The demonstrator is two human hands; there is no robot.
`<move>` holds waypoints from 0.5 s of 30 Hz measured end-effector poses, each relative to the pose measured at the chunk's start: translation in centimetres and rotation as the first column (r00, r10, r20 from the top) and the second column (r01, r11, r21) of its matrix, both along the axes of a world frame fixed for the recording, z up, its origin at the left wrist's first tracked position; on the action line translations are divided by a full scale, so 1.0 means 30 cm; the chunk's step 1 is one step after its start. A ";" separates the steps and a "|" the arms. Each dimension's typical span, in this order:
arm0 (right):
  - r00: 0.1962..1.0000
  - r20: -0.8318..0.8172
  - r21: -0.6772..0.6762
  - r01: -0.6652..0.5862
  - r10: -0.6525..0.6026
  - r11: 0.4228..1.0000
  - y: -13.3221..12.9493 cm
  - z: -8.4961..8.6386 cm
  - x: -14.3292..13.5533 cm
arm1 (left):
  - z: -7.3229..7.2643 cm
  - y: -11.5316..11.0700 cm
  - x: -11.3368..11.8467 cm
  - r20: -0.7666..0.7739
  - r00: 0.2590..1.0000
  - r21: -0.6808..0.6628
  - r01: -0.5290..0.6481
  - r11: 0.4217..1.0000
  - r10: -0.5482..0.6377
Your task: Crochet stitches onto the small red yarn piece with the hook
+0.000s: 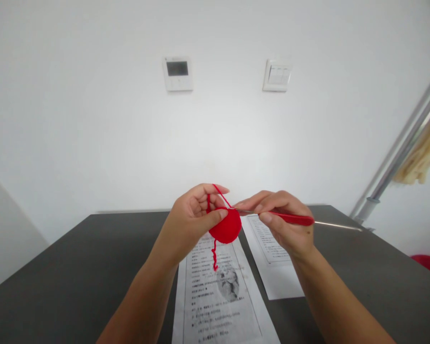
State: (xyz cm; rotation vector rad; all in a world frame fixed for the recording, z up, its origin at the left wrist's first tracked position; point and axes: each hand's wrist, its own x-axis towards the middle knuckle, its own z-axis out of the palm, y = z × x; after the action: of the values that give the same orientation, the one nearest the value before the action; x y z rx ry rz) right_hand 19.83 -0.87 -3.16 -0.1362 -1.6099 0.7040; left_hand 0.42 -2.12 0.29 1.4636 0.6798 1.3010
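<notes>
A round red crocheted piece [226, 227] is pinched between the thumb and fingers of my left hand [197, 215]. Red yarn [222, 195] runs over the raised left index finger down to the top edge of the piece. My right hand [286, 220] is closed around the red handle of a crochet hook [292, 218], whose metal shaft points left to that same edge. The hook's tip is too small to make out. From the bottom of the piece hangs a short curly yarn tail [215, 255].
Two printed sheets, one under my hands [218, 306] and one to the right [281, 282], lie on a dark table [100, 267]. Behind is a white wall with a thermostat [178, 74] and switch [277, 75]. At the right are a metal pole [397, 167] and yellowish cloth [423, 153].
</notes>
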 end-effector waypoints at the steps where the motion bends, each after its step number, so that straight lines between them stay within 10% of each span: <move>1: 1.000 0.021 -0.006 -0.010 0.010 1.000 0.000 0.004 0.006 | 0.001 -0.002 0.003 -0.004 1.000 0.005 -0.007 1.000 0.007; 15: 1.000 0.030 -0.050 -0.001 0.003 0.999 -0.023 0.018 0.012 | 0.001 -0.019 0.005 -0.094 0.990 0.109 -0.093 0.990 0.103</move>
State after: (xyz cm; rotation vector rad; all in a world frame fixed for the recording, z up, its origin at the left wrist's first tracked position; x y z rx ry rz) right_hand 20.19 -1.57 -2.62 -0.1827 -1.6220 0.7472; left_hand 0.58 -2.69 0.33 1.6050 0.7674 1.3633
